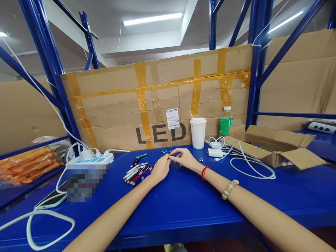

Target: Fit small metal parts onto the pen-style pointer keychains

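My left hand [161,167] is closed above the blue tabletop, its fingertips meeting those of my right hand [186,159]. The right thumb and index finger are pinched together at that spot. Whatever sits between the fingers is too small and hidden to make out. Just left of my left hand lies a pile of slim pen-shaped metal tubes [137,174] in silver, red, purple and blue. Behind the pile are a green tube [142,155] and a dark one. A small green piece [164,152] lies beyond my hands, and a tiny silver part [201,159] rests right of my right hand.
A white lidded cup [198,133] and a green-labelled bottle [226,125] stand at the back. To the right are a white charger [215,152] with cables and an open cardboard box [278,147]. A power strip [90,159] and a phone [54,199] lie left.
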A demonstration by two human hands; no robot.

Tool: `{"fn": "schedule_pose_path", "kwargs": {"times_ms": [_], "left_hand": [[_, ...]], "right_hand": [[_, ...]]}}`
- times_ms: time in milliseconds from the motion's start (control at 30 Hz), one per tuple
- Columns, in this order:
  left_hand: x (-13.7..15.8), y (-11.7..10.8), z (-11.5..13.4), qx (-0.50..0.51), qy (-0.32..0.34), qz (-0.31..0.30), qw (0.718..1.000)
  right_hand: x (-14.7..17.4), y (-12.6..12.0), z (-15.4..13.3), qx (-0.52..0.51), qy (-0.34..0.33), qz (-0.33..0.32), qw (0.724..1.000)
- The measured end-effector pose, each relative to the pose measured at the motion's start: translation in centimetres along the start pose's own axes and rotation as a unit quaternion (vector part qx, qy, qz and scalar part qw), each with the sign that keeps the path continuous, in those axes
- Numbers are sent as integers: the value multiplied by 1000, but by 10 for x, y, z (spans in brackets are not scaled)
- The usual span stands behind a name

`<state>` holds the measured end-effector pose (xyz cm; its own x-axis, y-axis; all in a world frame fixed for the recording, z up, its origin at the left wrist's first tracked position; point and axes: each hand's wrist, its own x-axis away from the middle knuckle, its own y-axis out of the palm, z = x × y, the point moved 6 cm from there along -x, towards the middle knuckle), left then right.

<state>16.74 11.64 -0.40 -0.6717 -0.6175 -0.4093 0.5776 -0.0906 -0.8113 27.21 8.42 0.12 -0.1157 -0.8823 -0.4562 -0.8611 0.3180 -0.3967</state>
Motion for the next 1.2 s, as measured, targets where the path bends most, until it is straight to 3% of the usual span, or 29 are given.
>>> {"fn": "schedule_pose_path", "kwargs": {"times_ms": [267,433,600,967,1200], "left_hand": [[0,-7,-7,3,-40,47,998],[0,-8,-9,1,-58,60,997],[2,-8,-5,-3,-58,60,997],[6,-13,0,-19,-56,70,996],[5,-12,2,-20,-46,62,997]], "right_hand": [[-5,-9,9,84,14,39,996],[1,-17,5,222,15,21,975],[5,-16,-1,294,12,12,956],[0,7,0,273,-109,-72,953],[0,9,1,271,-143,-83,948]]}}
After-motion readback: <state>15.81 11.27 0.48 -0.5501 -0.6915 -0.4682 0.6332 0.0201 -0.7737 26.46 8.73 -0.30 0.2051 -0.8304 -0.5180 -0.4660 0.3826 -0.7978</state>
